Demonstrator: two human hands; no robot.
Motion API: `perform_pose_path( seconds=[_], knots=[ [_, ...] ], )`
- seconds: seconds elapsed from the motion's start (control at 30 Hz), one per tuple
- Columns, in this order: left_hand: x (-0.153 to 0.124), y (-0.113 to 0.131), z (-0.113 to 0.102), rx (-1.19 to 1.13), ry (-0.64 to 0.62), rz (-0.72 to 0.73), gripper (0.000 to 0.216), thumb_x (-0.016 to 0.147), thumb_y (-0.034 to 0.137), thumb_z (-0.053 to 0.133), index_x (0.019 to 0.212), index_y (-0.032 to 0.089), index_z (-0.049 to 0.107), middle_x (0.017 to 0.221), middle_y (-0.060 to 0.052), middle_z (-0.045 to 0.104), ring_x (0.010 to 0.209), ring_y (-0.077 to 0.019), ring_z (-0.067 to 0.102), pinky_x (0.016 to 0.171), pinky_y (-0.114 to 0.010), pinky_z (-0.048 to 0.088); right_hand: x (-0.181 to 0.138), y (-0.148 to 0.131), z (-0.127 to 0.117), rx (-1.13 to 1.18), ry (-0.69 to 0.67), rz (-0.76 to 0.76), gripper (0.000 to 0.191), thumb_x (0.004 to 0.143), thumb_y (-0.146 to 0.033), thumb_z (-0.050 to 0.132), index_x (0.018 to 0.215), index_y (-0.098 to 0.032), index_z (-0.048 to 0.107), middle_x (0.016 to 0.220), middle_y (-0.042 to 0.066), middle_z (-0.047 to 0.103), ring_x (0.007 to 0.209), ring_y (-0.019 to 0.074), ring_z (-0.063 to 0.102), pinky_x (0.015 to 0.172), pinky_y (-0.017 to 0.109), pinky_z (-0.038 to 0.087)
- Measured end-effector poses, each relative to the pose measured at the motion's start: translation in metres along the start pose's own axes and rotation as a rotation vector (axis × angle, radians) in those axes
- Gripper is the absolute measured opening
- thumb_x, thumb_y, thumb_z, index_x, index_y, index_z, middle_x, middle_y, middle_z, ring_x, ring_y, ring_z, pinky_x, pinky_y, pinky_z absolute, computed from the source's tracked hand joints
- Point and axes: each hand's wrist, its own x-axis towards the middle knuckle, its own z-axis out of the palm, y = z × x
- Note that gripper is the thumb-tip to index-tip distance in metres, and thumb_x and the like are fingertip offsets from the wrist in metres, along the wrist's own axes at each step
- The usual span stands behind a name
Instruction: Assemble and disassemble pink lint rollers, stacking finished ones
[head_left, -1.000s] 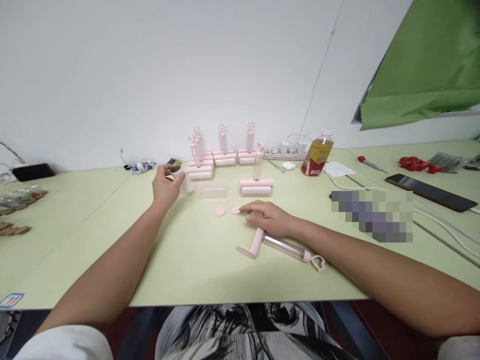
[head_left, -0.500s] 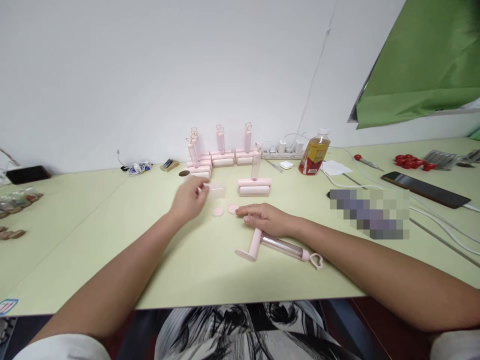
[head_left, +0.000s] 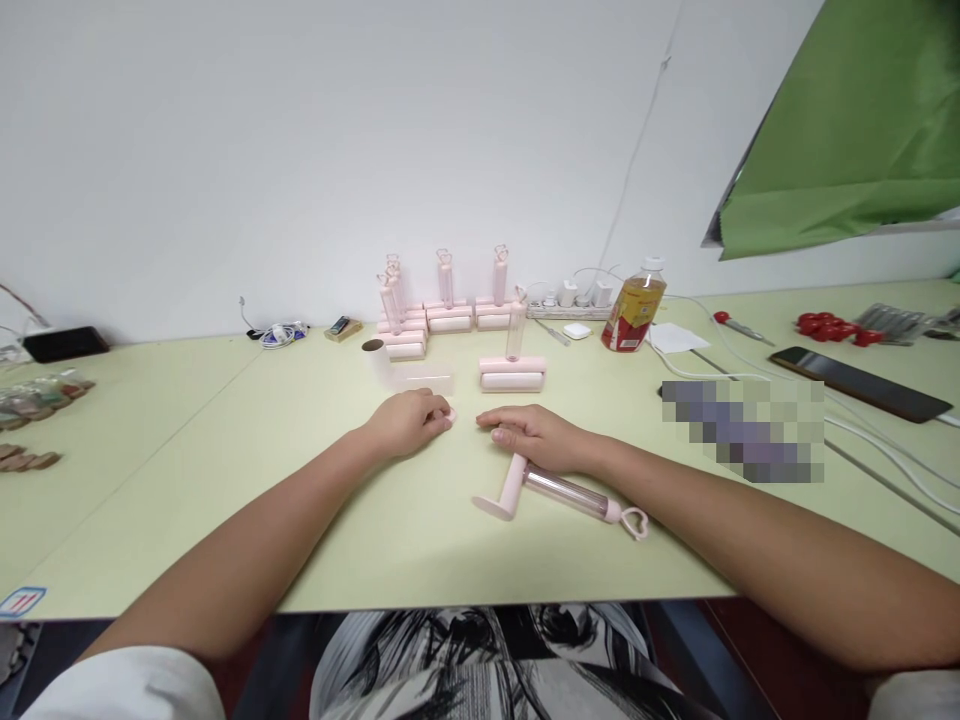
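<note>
My left hand (head_left: 410,420) rests on the table with its fingers curled over a small pink disc (head_left: 448,415); only the disc's edge shows. My right hand (head_left: 534,437) lies beside it, fingers closed on a second small pink disc that is mostly hidden. A pink roller handle with a clear tube and heart end (head_left: 559,491) lies just under my right wrist. Behind my hands stand a clear plastic cover (head_left: 424,378), a white roll with a dark core (head_left: 377,358), and an assembled pink lint roller (head_left: 513,370).
Several more pink lint rollers (head_left: 444,308) stand in a row at the wall. A drink bottle (head_left: 634,305), a power strip (head_left: 570,305), cables, a black phone (head_left: 862,385) and red parts (head_left: 832,326) lie to the right. Small items sit at the far left (head_left: 37,390).
My left hand set down the white roll at the back left, then came forward and closed over the left pink disc. My right hand stayed put.
</note>
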Motion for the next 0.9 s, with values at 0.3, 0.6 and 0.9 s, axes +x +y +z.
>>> perform_pose_path(
  seconds=[0.3,0.6,0.9],
  knots=[
    [-0.004,0.0,-0.006,-0.021,0.068,-0.046,0.033,0.09,0.045,0.047,0.094,0.022,0.07,0.087,-0.005,0.066,0.071,-0.0191,0.058,0.064,-0.031,0.04,-0.024,-0.041,-0.039,-0.369,0.026,0.198,0.037,0.083,-0.054,0.063,0.07,-0.019,0.063,0.065,0.002,0.062,0.058,0.0154,0.052,0.054,0.028,0.036],
    [-0.012,0.03,-0.007,-0.449,0.046,-0.092,0.039,0.09,0.049,0.05,0.068,0.018,0.057,0.064,0.0,0.055,0.057,-0.012,0.045,0.054,-0.026,0.032,-0.028,-0.043,-0.021,-0.309,-0.109,-0.056,0.012,0.079,-0.024,0.061,0.07,-0.019,0.053,0.064,-0.002,0.052,0.056,0.0112,0.044,0.051,0.024,0.03],
    [-0.021,0.063,-0.007,-1.098,-0.242,0.044,0.033,0.083,0.047,0.067,0.085,0.015,0.06,0.069,0.0,0.059,0.058,-0.0101,0.055,0.057,-0.024,0.045,-0.024,-0.032,-0.01,-0.182,0.118,-0.31,0.021,0.088,-0.037,0.064,0.091,-0.018,0.056,0.08,0.003,0.059,0.068,0.0137,0.05,0.061,0.025,0.039]
  ],
)
